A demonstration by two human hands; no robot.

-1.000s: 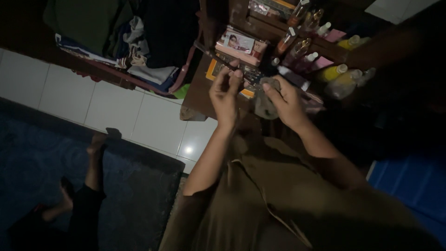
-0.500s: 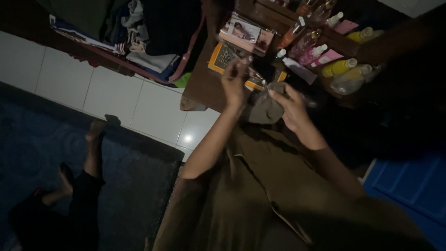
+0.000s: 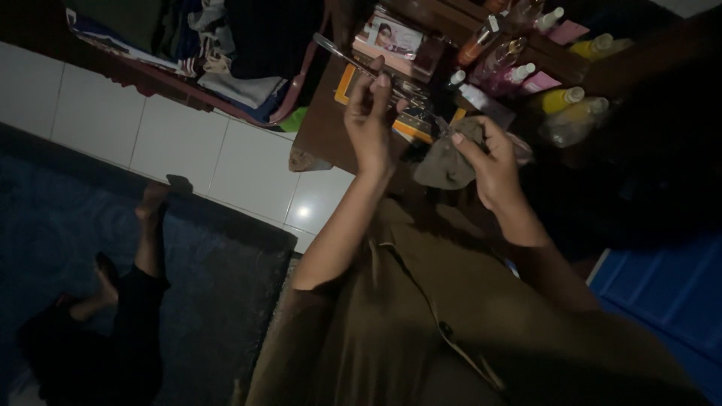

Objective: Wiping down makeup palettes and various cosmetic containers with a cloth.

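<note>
Left hand (image 3: 368, 124) pinches a thin metal tool (image 3: 353, 62) above the tabletop (image 3: 320, 131); right hand (image 3: 489, 162) closes around a grey cloth (image 3: 444, 162). Good wiping likely needs a steady tool, with the cloth drawn along its length.

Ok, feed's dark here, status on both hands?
Left hand pinching thin metal tool. Right hand gripping grey cloth. Nothing between them.
</note>
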